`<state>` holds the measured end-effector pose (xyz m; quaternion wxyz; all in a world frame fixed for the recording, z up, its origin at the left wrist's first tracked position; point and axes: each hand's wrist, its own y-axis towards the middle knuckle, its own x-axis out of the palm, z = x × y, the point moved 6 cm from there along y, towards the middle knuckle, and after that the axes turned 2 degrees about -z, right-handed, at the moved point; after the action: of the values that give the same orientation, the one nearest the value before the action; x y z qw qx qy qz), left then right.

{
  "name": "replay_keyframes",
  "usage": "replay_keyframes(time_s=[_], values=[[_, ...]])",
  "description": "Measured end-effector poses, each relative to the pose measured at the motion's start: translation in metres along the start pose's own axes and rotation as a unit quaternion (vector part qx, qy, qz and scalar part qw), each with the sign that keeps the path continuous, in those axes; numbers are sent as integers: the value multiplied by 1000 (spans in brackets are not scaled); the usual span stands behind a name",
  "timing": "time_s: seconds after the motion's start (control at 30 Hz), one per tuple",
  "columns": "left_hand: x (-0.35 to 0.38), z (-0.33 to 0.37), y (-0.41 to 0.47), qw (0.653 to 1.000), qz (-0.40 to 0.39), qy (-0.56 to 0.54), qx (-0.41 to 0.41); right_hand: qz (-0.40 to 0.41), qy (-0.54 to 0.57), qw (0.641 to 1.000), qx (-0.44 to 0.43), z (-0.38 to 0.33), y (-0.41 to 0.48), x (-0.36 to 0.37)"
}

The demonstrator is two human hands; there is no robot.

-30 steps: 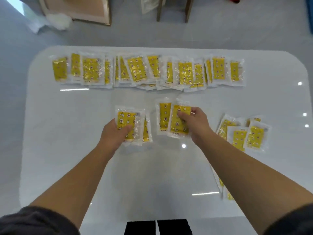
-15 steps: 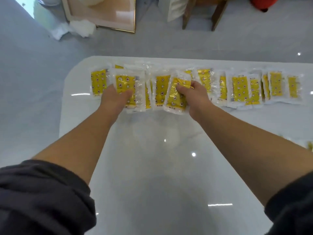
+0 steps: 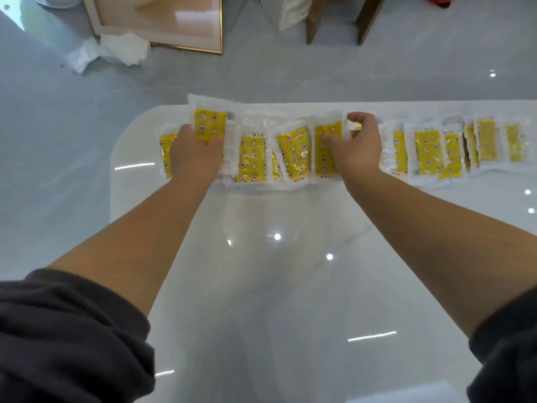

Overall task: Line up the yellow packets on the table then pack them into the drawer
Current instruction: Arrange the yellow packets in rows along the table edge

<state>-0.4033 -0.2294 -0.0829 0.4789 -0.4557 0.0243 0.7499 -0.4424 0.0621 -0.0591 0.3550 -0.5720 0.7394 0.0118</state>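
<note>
Bright, even daylight fills the view. The glossy white surface (image 3: 290, 301) throws back small round light spots and thin streaks of glare. Wide-angle bending curves the edges, and the yellow plastic packets (image 3: 486, 139) at far right are smeared and soft.

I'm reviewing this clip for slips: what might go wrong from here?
The row lies near the table's far edge; a push could slide some off. The left hand and right hand hold packets over overlapping ones, so setting them down may shift the line.
</note>
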Motion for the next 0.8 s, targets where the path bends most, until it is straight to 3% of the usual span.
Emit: replay_keyframes(time_s=[0.13, 0.27, 0.37, 0.43, 0.53, 0.73, 0.8], values=[[-25, -35, 5, 997, 48, -28, -58, 15, -26, 1000, 7, 3, 10, -16], [-25, -57, 13, 994, 43, -8, -104, 45, -66, 997, 4, 10, 21, -18], [-17, -57, 15, 991, 27, 59, -117, 15, -191, 981, -26, 13, 24, -5], [-9, -52, 11, 992, 13, 101, -73, -27, -290, 955, -49, 19, 16, 5], [11, -53, 3, 986, -13, 148, 74, -101, -368, 918, -110, 32, 0, 21], [15, -58, 8, 968, -38, 242, 63, -122, -377, 907, -144, 37, -4, 21], [9, -49, -1, 966, 6, 245, 77, -110, -361, 911, -164, 37, -11, 13]])
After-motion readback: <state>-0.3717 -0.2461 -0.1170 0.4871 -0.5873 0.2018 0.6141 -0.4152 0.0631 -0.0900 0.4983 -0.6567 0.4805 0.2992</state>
